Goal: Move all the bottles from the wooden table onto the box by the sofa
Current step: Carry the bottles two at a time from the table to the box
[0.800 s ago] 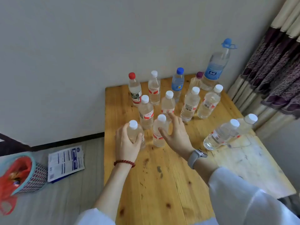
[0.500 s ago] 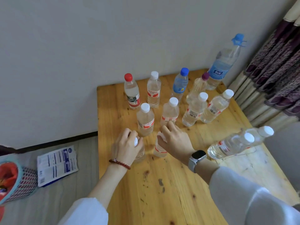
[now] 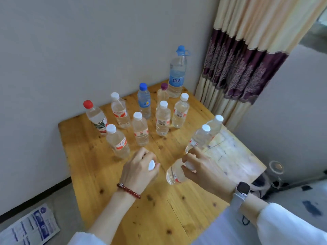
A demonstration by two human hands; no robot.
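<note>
Several clear water bottles stand on the wooden table (image 3: 109, 175). My left hand (image 3: 139, 172) is closed over the top of a white-capped bottle (image 3: 151, 164), which is mostly hidden under my fingers. My right hand (image 3: 203, 169) grips the neck of another clear bottle (image 3: 174, 174), which hangs tilted above the table. Behind them stand a red-capped bottle (image 3: 96, 115), a small blue-capped bottle (image 3: 144, 100), a purple-capped bottle (image 3: 162, 95), a tall blue-capped bottle (image 3: 177, 73) and several white-capped ones. The box and the sofa are out of view.
A grey wall runs behind the table. A cream and purple curtain (image 3: 244, 64) hangs at the right. A printed sheet (image 3: 30, 227) lies on the floor at the lower left. Dark objects (image 3: 270, 179) sit on the floor right of the table.
Both hands have closed around their bottles' tops and drawn them toward me, away from the group. The right-hand bottle is lifted and tilted. The camera view has swung to the right.
</note>
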